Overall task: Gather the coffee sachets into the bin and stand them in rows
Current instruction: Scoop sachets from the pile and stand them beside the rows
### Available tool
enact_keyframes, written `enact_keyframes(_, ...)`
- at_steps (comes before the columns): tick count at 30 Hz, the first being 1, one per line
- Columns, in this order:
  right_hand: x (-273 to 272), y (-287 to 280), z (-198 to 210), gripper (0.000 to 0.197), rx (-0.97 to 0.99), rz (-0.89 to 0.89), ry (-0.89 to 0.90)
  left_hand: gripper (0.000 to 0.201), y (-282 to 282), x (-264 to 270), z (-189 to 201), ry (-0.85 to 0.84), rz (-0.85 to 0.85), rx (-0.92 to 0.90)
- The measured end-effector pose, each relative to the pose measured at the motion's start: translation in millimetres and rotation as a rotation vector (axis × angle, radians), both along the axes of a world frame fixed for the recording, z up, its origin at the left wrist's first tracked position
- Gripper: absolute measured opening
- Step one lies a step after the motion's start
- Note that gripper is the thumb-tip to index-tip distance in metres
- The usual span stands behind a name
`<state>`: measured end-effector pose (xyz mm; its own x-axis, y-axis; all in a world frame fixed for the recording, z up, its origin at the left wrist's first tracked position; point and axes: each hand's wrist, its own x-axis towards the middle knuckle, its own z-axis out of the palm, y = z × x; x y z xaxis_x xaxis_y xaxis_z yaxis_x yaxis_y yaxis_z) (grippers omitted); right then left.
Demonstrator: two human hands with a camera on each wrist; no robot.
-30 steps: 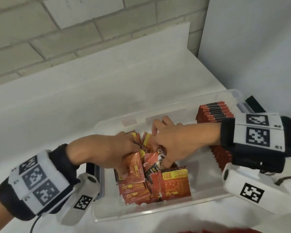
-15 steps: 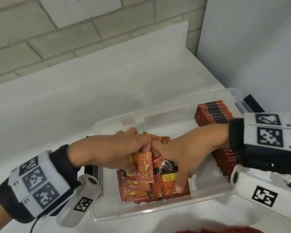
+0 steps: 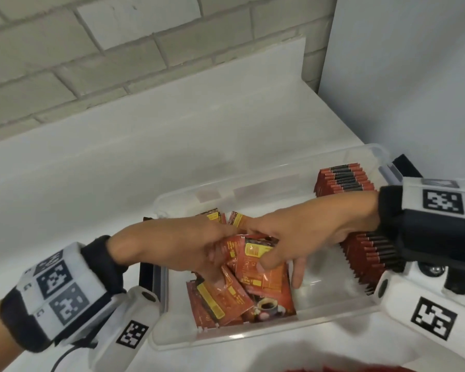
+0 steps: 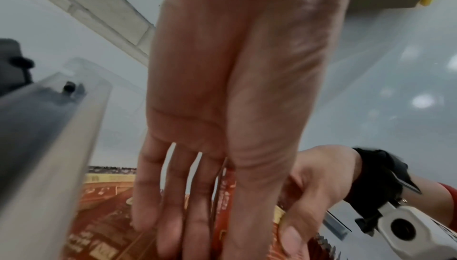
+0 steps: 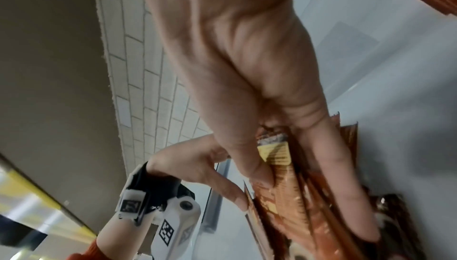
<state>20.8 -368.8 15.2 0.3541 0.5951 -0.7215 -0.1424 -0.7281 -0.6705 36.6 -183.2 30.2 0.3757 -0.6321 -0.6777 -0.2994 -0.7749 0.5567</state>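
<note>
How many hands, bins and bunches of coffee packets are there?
Hands: 2, left hand and right hand
Clear bin: 1
Heap of loose sachets: 1, both hands hold some
Standing bunches: 2, far bunch and near bunch; the arm may hide a join
Total: 6

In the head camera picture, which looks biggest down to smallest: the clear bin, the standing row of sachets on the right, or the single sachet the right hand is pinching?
1. The clear bin, by far the largest.
2. The standing row of sachets, partly hidden by the right hand and wrist.
3. The pinched sachet, smallest.
</note>
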Motion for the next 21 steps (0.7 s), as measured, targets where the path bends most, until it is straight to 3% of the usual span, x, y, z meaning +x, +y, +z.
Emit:
enact_keyframes(2,-4.3,-1.1,-5.2,0.044,0.019,-0.010,0.031,0.033,1.4,1.2,-2.3,0.006,-0.025,0.022)
enact_keyframes(9,-5.2,-4.5,-5.0,0.031,0.109,-0.078,-0.010,0.032,5.6,2.6,-1.4,0.078,0.012,-0.008)
enact_keyframes(16,1.8,-13.4,0.3,0.028,0.252,-0.274,-0.014,0.036,18.3,16.4,12.1,0.164,0.284,-0.152)
enact_keyframes(21,8.2,-23.6,4.2,0.032,0.429,-0.538,0.032,0.039,15.7,24.7,15.4,0.172,0.533,-0.355)
